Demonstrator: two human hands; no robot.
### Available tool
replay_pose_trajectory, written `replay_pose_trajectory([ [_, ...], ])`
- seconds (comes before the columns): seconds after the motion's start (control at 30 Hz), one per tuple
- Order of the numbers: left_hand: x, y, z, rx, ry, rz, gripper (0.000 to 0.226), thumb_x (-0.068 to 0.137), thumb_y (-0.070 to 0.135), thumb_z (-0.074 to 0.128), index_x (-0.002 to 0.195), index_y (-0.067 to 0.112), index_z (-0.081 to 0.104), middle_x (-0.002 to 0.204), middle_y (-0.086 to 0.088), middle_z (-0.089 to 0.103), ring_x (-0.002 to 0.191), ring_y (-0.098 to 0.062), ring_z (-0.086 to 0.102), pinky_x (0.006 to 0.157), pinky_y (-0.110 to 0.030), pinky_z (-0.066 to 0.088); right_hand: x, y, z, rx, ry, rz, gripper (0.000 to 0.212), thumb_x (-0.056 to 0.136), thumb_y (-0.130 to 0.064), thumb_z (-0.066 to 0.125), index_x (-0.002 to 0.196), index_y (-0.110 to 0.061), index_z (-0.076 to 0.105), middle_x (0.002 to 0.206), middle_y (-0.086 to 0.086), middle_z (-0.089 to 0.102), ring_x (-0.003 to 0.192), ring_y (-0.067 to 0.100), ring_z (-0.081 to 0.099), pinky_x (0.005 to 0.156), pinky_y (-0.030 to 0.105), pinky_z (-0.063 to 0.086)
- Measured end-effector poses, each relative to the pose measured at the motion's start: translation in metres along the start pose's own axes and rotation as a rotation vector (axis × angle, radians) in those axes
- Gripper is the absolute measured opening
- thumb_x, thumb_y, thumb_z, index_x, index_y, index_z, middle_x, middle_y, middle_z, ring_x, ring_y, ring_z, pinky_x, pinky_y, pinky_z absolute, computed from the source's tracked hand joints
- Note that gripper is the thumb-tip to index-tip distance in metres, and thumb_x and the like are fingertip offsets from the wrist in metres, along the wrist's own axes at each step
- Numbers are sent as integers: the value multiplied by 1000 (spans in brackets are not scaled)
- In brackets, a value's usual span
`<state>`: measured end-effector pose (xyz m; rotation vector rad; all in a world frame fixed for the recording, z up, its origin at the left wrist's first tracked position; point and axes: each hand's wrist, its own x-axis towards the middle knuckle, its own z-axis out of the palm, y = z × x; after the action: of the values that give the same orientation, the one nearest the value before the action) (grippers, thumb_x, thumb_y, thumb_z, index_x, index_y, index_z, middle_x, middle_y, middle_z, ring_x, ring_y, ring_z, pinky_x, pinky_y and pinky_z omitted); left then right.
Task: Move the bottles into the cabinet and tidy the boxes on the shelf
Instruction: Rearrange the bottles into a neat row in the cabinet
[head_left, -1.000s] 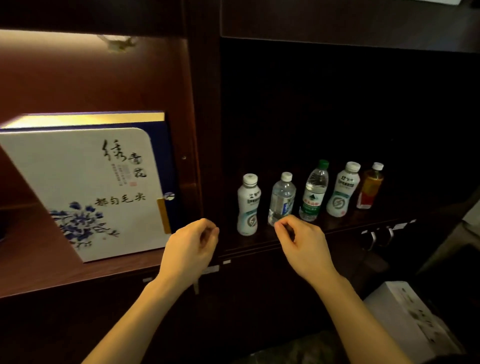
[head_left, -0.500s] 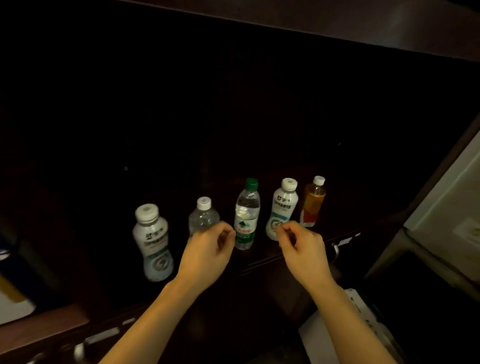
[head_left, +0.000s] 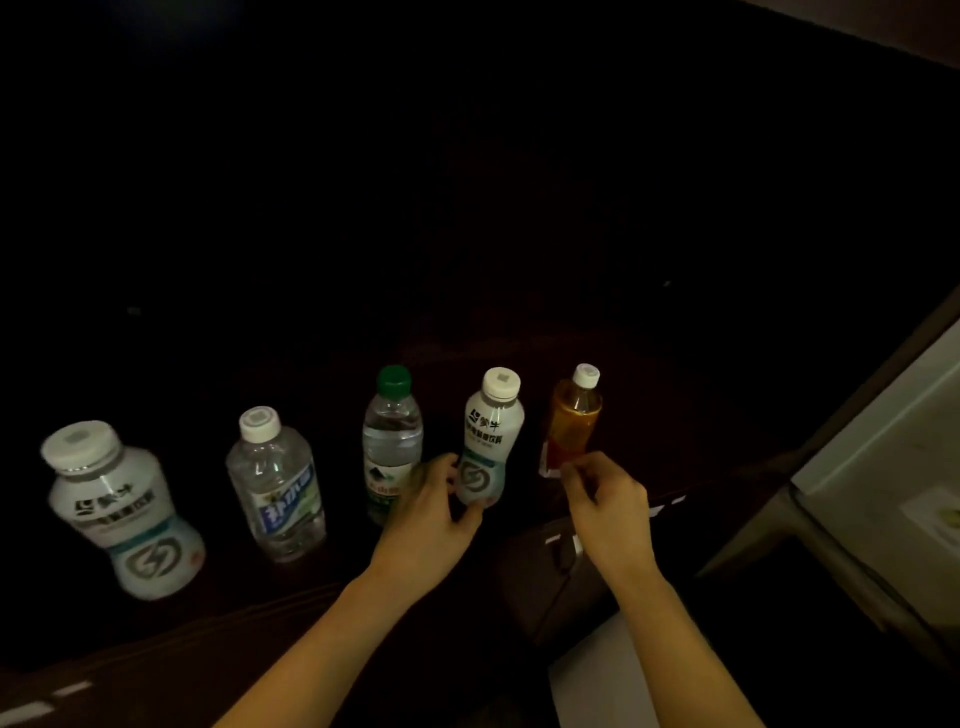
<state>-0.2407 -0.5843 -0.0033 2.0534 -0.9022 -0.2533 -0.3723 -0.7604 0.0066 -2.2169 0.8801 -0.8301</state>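
Five bottles stand in a row on a dark shelf. From the left: a white milk-drink bottle (head_left: 124, 514), a clear bottle with a blue label (head_left: 278, 488), a green-capped water bottle (head_left: 390, 441), a second white milk-drink bottle (head_left: 491, 436) and an amber tea bottle (head_left: 575, 415). My left hand (head_left: 431, 514) wraps the base of the second white bottle, fingers on its left side and thumb under its front. My right hand (head_left: 608, 504) is loosely curled and holds nothing, its fingertips at the tea bottle's lower label.
The shelf's back is black and unlit. A pale cabinet or appliance panel (head_left: 883, 467) stands at the right edge. A white box (head_left: 597, 680) lies low between my forearms. The dark shelf front (head_left: 156, 654) runs along the lower left.
The view has swung right and closer; the blue-and-white gift box has left the frame. My left hand moved from the clear bottle to the second white bottle. My right hand shifted to the tea bottle.
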Motion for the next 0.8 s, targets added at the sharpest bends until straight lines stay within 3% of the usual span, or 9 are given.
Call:
replay_pose_trajectory([
  [0.07, 4, 0, 11, 35, 4, -71, 80, 88, 47, 66, 152, 16, 29, 150, -3, 40, 136, -18, 43, 110, -37, 41, 13, 16, 2, 16, -6, 13, 7, 94, -28, 67, 97, -22, 66, 87, -6, 65, 77, 10, 64, 63, 30, 52],
  [0.13, 7, 3, 24, 44, 33, -105, 86, 87, 48, 67, 154, 15, 23, 155, -4, 35, 141, -18, 38, 113, -28, 32, 27, 31, 3, 12, -9, 14, 22, 89, -32, 73, 103, -21, 60, 97, -6, 60, 82, 6, 61, 63, 21, 45],
  [0.23, 13, 7, 38, 20, 64, -117, 84, 85, 40, 72, 152, 16, 26, 151, -2, 41, 138, -14, 40, 103, -15, 27, 43, 47, 6, 16, -38, 40, 52, 82, -38, 80, 122, -19, 52, 113, -5, 50, 95, 15, 61, 72, 26, 51],
  [0.33, 22, 10, 47, -51, 120, -132, 75, 81, 29, 78, 144, 21, 38, 139, 4, 52, 127, -9, 50, 90, -6, 36, 54, 61, 9, 17, -71, 27, 72, 78, -41, 83, 133, -17, 45, 128, 3, 48, 110, 21, 59, 83, 35, 54],
  [0.37, 24, 12, 50, -65, 139, -136, 72, 80, 27, 78, 141, 23, 40, 136, 5, 54, 124, -8, 52, 87, -6, 37, 58, 65, 10, 22, -77, 19, 76, 77, -42, 84, 136, -16, 43, 131, 5, 47, 113, 22, 58, 84, 34, 53],
  [0.57, 33, 15, 62, -81, 221, -214, 67, 80, 18, 77, 139, 17, 45, 132, -2, 58, 123, -17, 56, 102, -33, 46, 66, 75, 19, 91, -110, -2, 94, 70, -48, 87, 143, -16, 38, 140, 8, 41, 125, 25, 50, 90, 30, 45],
  [0.67, 37, 14, 68, -85, 275, -245, 60, 80, 15, 77, 134, 15, 49, 128, -2, 60, 120, -17, 57, 99, -30, 46, 68, 76, 23, 128, -130, -17, 96, 68, -50, 88, 143, -17, 38, 141, 7, 40, 129, 24, 47, 94, 32, 45],
  [0.8, 37, 13, 75, -85, 329, -254, 59, 81, 17, 77, 133, 18, 50, 126, 0, 60, 115, -13, 57, 94, -26, 46, 71, 76, 30, 178, -132, -15, 96, 65, -50, 89, 141, -18, 40, 139, 7, 42, 128, 27, 49, 98, 45, 51],
])
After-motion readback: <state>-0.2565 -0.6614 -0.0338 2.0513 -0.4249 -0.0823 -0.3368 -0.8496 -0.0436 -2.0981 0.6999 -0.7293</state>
